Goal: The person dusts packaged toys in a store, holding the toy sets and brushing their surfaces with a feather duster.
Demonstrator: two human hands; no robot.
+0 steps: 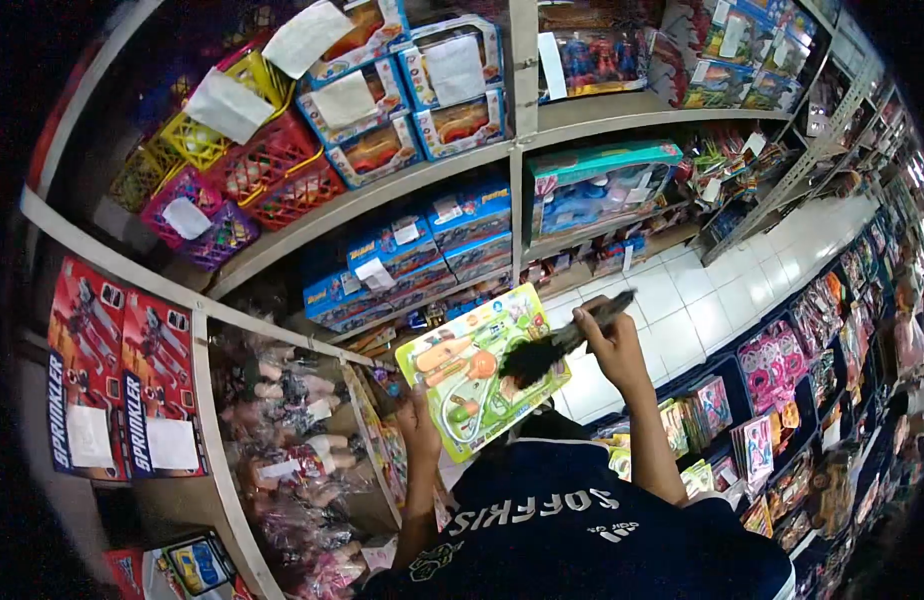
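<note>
A flat toy pack point(457, 365) with a yellow-green card and moulded toy pieces is tilted in front of the dark shirt. My left hand point(418, 425) grips its lower left edge. My right hand point(614, 340) is closed round the handle of a brush point(530, 362) with dark bristles. The bristles lie over the right part of the pack and hide some of it; whether they touch it is hard to tell.
Metal shelves point(382, 180) hold boxed toys and plastic baskets point(272, 165). Bagged dolls point(302, 440) fill a lower left shelf. To the right, a white tiled floor point(682, 300) runs beside racks of small packaged goods point(772, 370).
</note>
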